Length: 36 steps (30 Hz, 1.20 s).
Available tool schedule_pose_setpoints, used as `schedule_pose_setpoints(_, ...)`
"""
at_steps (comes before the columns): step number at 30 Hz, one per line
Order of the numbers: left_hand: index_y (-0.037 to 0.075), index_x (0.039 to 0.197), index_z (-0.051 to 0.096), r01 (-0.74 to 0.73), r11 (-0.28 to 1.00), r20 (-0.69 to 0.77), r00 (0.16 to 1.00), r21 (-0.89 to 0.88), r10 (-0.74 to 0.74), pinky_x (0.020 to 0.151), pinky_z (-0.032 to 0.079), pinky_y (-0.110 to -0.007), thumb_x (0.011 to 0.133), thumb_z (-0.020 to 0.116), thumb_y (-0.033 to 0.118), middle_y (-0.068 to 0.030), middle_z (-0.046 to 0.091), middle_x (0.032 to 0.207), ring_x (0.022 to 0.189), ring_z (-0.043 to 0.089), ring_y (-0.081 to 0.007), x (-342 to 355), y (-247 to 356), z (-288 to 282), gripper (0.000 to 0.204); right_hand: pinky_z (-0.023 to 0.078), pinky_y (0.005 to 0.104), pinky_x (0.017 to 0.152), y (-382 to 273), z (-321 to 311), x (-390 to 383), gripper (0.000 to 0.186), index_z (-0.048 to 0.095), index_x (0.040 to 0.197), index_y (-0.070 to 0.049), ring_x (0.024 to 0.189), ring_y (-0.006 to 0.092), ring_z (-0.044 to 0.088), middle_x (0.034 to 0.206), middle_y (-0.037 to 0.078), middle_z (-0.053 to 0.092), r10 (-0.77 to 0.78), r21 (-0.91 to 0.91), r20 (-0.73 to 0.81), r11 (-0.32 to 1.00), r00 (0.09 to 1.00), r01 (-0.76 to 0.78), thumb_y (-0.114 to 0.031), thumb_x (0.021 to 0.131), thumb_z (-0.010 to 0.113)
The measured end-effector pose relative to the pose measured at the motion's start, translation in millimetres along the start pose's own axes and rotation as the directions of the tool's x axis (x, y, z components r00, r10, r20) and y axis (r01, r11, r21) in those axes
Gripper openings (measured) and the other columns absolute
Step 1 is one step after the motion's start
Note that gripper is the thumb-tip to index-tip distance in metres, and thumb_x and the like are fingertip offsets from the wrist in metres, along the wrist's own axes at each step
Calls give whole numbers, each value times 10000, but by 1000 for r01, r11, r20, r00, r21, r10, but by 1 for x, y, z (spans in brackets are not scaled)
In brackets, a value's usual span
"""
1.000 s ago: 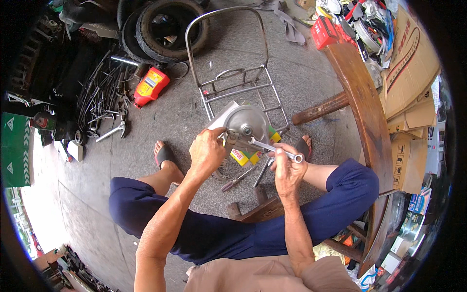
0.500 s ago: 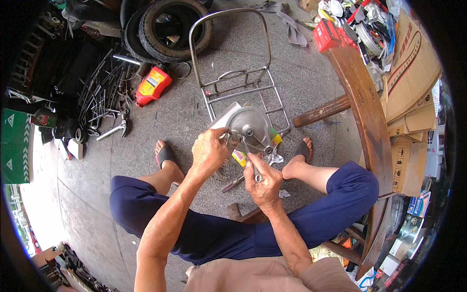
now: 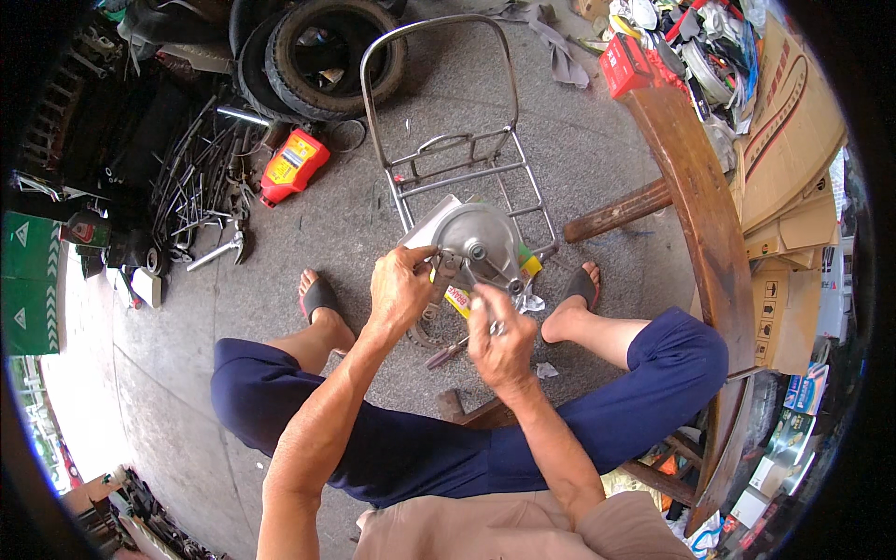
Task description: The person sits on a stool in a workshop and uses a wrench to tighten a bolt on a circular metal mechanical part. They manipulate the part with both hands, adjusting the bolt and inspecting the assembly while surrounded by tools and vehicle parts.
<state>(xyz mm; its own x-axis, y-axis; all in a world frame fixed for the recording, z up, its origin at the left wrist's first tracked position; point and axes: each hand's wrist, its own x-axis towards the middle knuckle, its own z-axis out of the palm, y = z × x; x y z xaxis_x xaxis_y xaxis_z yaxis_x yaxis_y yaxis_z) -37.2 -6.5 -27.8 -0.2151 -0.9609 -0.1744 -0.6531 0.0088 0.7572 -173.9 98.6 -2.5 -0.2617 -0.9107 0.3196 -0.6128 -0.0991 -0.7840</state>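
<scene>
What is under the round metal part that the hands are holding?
Under the metal part lie a yellow packet and the wire rack on the floor; what lies directly beneath is hidden.

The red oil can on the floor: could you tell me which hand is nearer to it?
Left. The left hand grips the round metal hub, on the side toward the red oil can; the right hand works further from it.

Looking like a roadside repair workshop for motorbikes or bicycles: tyres (image 3: 317, 51) lying far left, loose spanners and rods (image 3: 201, 196) spreading over the concrete floor (image 3: 355, 224), a red oil can (image 3: 292, 166) sitting beside them, cardboard boxes (image 3: 793, 140) piling up right.
</scene>
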Motion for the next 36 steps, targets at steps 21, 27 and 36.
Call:
schedule_pose_setpoints(21,84,1030,745,-33,968,-51,998,250,47,736,542,-472,785,683,119,-209,649,958,797,676,-396,-10,13,-4,255,569,311,600,25,-1,24,225,611,1005,39,692,212,728,751,142,706,178,99,45,978,983,-182,-159,1012,503)
schedule_pose_setpoints(27,51,961,739,-146,933,41,989,330,140,716,547,-489,755,683,120,-221,646,951,812,676,-416,-4,34,-12,225,559,313,595,18,-2,24,194,609,999,22,690,216,724,745,134,701,187,69,31,980,982,-189,-146,1007,513)
schedule_pose_setpoints(36,56,1031,735,-81,908,275,961,411,-39,840,536,-471,761,599,67,-243,687,947,920,669,-411,21,46,-24,302,541,327,575,12,-7,27,153,607,979,13,675,224,718,738,124,681,151,38,27,988,988,-152,-112,994,519)
